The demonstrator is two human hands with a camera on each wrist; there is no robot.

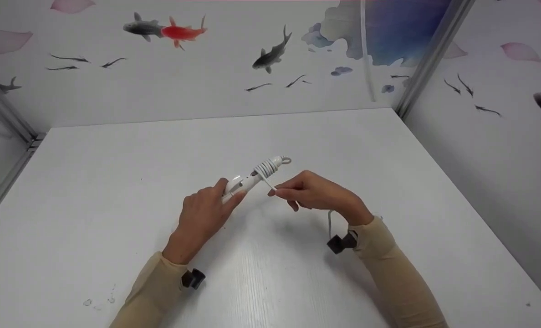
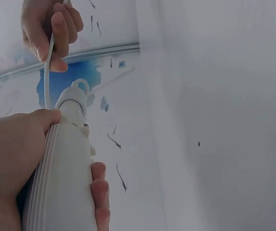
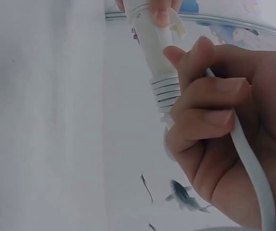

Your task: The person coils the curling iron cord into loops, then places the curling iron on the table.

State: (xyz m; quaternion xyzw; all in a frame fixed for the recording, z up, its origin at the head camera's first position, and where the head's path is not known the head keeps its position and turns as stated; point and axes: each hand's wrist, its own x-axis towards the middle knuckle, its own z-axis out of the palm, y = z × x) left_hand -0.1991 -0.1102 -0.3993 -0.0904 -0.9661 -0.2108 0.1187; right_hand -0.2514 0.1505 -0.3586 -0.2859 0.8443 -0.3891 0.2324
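"Starting with the head view, where is the white appliance [image 1: 250,182]?"

"Near the centre of the frame, over the desk [image 1: 115,191], tilted with its coiled end toward the upper right. Of the two hands, the left hand [image 1: 205,205] is curled round its body. The right hand [image 1: 313,191], right of centre, pinches the white cord [image 1: 267,167] (wrapped in several close turns near that end)."

"And behind them?"

"A wall [image 1: 197,86] painted with fish, across the top of the frame."

"What about the left wrist view?"

"The appliance rises from the lower left, with the left thumb against one side and fingertips showing along the other. At the upper left, the right hand has the cord pinched, and it runs down to the left of the appliance's tip."

"Now the right wrist view?"

"The right hand takes up the right side, fingers bent in over the cord, which leaves toward the lower right. The appliance slants down from the top centre, its coils partly hidden by that hand. Left-hand fingers grip it at the top edge."
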